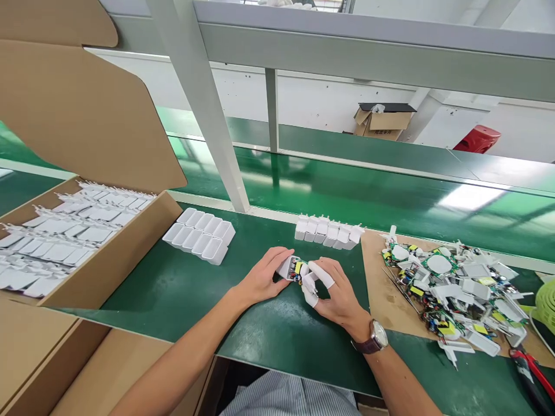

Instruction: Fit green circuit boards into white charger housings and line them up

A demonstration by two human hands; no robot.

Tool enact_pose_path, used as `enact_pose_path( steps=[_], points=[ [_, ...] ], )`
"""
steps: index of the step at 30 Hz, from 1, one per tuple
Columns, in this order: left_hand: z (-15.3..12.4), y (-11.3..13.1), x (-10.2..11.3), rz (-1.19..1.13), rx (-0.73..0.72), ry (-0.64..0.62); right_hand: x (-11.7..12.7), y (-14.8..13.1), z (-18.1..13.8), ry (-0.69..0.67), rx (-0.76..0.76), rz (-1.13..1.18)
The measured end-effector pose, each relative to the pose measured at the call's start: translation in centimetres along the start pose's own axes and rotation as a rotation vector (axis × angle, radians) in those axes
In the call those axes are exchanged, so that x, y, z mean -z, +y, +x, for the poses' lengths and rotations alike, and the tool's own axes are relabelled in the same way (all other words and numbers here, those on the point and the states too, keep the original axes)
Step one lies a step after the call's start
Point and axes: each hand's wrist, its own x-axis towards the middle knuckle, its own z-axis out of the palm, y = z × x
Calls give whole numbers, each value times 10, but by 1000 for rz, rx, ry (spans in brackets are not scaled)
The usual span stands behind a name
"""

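Note:
My left hand (262, 278) grips a small white charger shell (287, 267) on the green mat. A circuit board (298, 270) with yellow and coloured parts sits at the shell's open end. My right hand (336, 293), with white finger cots on thumb and forefinger and a wristwatch on the wrist, pinches that board. Both hands meet in the middle of the bench.
A row of white plug caps (327, 231) stands just beyond the hands. Empty white shells (200, 236) lie to the left. An open cardboard box (78, 242) of white parts sits at far left. A heap of circuit boards (455, 289) covers a cardboard sheet at right, by red-handled pliers (531, 372).

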Motion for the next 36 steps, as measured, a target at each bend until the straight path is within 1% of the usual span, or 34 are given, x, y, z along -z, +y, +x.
enact_pose_path(
  steps=[3,7,36],
  points=[
    [1,0,0,7,-23,8,-2,2,-2,-24,-5,-6],
    [1,0,0,16,-47,13,-3,2,-2,-24,-1,-14],
    [4,6,0,28,-64,13,1,-2,1,-19,-31,-11]
  ],
)
